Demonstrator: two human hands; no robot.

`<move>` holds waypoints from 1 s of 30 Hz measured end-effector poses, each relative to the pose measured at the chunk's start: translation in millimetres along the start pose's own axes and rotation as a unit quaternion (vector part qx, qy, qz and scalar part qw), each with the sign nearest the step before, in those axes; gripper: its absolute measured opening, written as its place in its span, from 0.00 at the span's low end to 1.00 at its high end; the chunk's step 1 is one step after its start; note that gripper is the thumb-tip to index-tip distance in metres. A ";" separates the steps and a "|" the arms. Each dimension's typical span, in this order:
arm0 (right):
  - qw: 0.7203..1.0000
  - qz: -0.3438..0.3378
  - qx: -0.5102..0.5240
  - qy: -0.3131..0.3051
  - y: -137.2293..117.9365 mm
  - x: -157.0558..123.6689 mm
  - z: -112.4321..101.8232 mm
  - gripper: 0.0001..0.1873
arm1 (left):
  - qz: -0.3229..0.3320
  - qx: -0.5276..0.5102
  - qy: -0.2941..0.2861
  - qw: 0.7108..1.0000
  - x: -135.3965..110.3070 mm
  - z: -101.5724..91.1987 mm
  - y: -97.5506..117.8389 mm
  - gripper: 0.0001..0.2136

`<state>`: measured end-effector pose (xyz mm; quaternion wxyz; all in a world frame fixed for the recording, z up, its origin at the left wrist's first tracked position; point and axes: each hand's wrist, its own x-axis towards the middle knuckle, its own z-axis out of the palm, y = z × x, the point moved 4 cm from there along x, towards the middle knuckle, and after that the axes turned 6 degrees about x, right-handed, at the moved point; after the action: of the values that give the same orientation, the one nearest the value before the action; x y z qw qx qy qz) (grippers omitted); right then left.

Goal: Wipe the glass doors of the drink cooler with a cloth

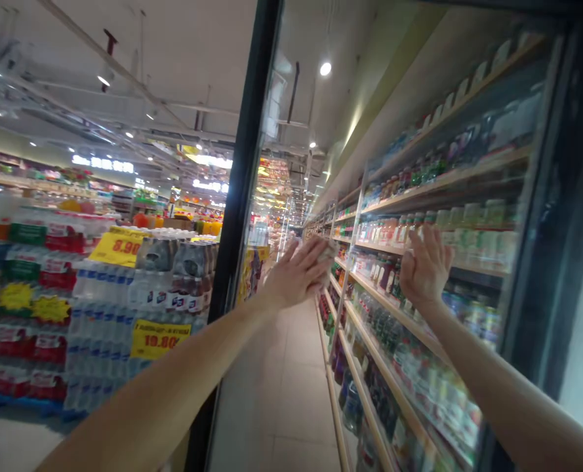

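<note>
A glass door (266, 367) in a dark frame stands in front of me. My left hand (298, 272) lies against its pane with the fingers over a crumpled whitish cloth (331, 252), which is mostly hidden under the palm and fingertips. To the right, my right hand (425, 269) is raised at the pane with its fingers apart and nothing in it. Whether its palm touches the glass is blurred. Shelves of bottled drinks (394, 229) show in or through the glass around both hands.
The door's black frame edge (242, 164) runs upright left of my left hand. Beyond it stand stacked packs of bottled water (99, 328) with yellow price signs (159, 337). A dark frame (542, 229) borders the right side. Tiled floor (298, 393) shows below.
</note>
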<state>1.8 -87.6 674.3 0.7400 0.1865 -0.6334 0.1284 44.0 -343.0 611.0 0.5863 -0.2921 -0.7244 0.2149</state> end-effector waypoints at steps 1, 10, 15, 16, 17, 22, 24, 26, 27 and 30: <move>1.000 0.002 -0.001 -0.001 0.0 0.2 0.2 0.24 | -0.012 0.005 0.000 1.000 4.4 -0.5 -1.7 0.26; 1.000 -0.003 -0.012 -0.001 0.7 0.2 1.1 0.25 | 0.046 -0.003 0.027 0.999 20.7 0.5 11.8 0.24; 1.000 -0.009 -0.011 -0.002 0.6 0.3 0.7 0.24 | 0.110 -0.015 0.024 0.994 23.9 4.1 25.4 0.24; 1.000 -0.010 -0.012 -0.004 0.7 0.3 0.8 0.25 | 0.152 -0.023 0.026 0.988 22.3 5.5 32.1 0.23; 1.000 -0.010 -0.013 -0.004 0.8 0.3 0.8 0.25 | 0.172 -0.026 0.028 0.984 22.9 6.0 34.8 0.23; 1.000 -0.003 -0.012 -0.004 0.9 0.8 -0.4 0.25 | -0.038 0.003 0.022 0.999 51.5 -2.9 3.0 0.26; 1.000 -0.003 -0.010 -0.007 0.7 0.9 -0.8 0.25 | -0.028 -0.008 0.008 1.000 54.9 -2.5 8.6 0.25; 1.000 0.001 -0.008 -0.010 1.2 1.0 -1.1 0.25 | 0.121 -0.040 -0.007 0.992 50.9 2.4 34.1 0.23; 1.000 0.001 -0.007 -0.013 1.5 1.0 -1.2 0.25 | 0.197 -0.055 -0.012 0.979 47.9 4.8 46.3 0.22; 1.000 -0.002 -0.001 -0.018 1.8 0.9 -1.7 0.26 | 0.222 -0.067 -0.011 0.973 58.4 6.4 49.5 0.22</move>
<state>2.7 -85.4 675.2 0.7288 0.1891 -0.6464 0.1232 38.0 -266.9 619.5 0.4952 -0.4817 -0.6606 0.2939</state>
